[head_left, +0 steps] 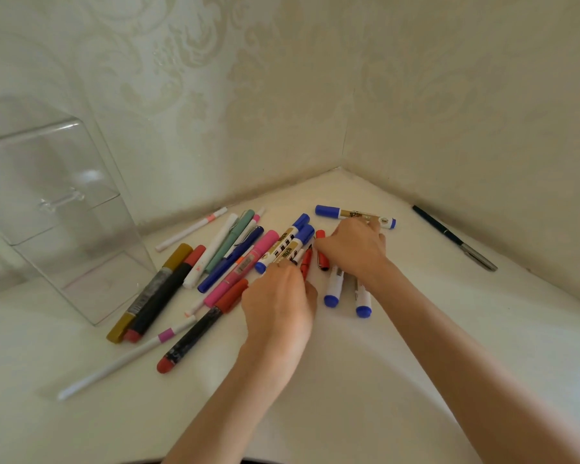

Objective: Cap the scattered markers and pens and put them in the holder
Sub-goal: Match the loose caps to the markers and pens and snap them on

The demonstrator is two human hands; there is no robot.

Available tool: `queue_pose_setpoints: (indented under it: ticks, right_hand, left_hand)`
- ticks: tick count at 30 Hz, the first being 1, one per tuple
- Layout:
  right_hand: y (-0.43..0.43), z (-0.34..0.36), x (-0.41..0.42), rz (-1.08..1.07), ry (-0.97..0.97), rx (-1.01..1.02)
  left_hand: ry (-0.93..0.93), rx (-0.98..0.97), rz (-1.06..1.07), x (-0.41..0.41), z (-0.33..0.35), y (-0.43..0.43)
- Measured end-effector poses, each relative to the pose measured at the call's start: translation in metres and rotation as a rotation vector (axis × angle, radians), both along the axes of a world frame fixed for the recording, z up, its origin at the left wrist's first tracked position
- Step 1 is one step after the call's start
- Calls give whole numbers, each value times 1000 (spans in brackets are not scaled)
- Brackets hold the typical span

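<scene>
red pen [306, 262] upright-in-frame, lengthwise toward the wall [449, 112]

Both hands, left hand [278, 303] and right hand [355, 249], rest on scattered markers [235, 259] beside a clear holder [57, 209]

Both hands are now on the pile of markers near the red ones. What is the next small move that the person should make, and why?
Probably lift one red marker out of the pile. Both the left hand and the right hand rest right beside it, and the clear holder at the left looks empty, so nothing is put away yet. Whether its cap is on I cannot tell; check that first.
</scene>
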State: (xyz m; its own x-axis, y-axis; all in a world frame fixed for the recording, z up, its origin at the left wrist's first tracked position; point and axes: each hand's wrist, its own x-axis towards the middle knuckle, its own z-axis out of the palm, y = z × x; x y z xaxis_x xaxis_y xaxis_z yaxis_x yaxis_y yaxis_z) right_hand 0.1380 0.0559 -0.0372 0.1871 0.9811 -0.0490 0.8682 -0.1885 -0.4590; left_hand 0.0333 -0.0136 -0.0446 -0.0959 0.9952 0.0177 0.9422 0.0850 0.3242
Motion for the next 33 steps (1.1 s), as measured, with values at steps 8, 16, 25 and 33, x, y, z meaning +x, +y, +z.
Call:
queue_pose_setpoints:
  ticks: [8, 16, 25, 33]
  right_hand:
    - [-29, 27, 36, -87, 998, 160]
    - [-45, 10, 32, -109, 1548, 242]
    - [-49, 10, 32, -12, 1503, 288]
    - [-49, 13, 46, 218, 1105, 326]
  left_hand:
    - [-386, 399, -127, -42, -13, -29]
    - [-659, 486, -252, -45, -21, -31]
    - [-628, 502, -290, -45, -22, -33]
    - [-714, 622, -186, -50, -22, -34]
